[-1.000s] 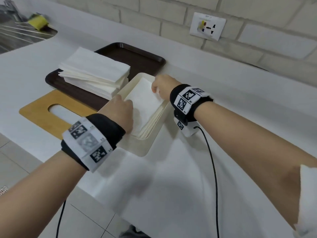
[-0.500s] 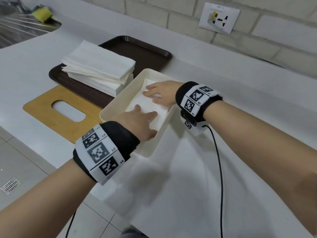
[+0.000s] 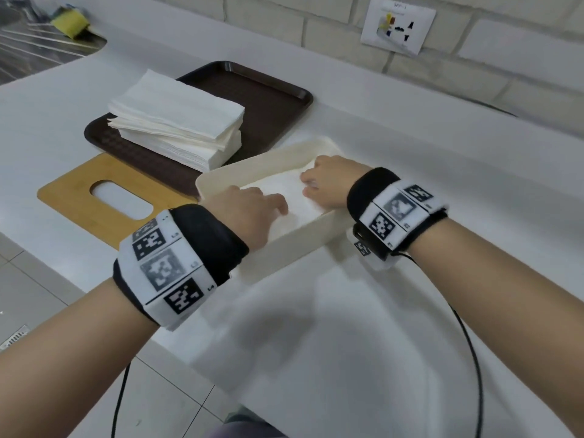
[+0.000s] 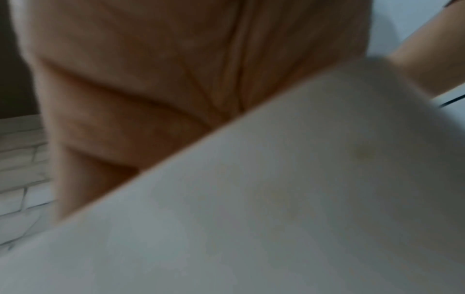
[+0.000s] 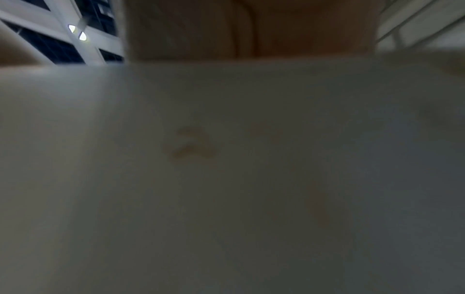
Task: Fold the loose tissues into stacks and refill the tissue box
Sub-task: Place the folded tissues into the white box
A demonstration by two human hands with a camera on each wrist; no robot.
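Note:
A cream tissue box [image 3: 300,237] stands open on the white counter with a layer of folded white tissues [image 3: 284,189] inside. Both hands are in the box, resting on top of those tissues. My left hand [image 3: 268,205] is at the near left end, thumb lying on the paper, its fingers hidden behind the hand. At the right end my right hand [image 3: 308,184] has bent fingers whose tips touch the paper. A taller stack of folded tissues [image 3: 177,121] lies on the brown tray [image 3: 268,99]. Both wrist views are blurred, showing only palm and the box wall [image 4: 276,199] [image 5: 226,159].
The wooden box lid [image 3: 79,197] with its oval slot lies flat left of the box. A sink [image 3: 31,49] with a yellow sponge [image 3: 68,22] is at the far left. A wall socket [image 3: 398,25] sits on the brick wall. A black cable [image 3: 474,358] trails from my right wrist.
A second ago the hands were lowering a stack into the box. They then flattened it with spread fingers, and now both have drawn back toward the near rim.

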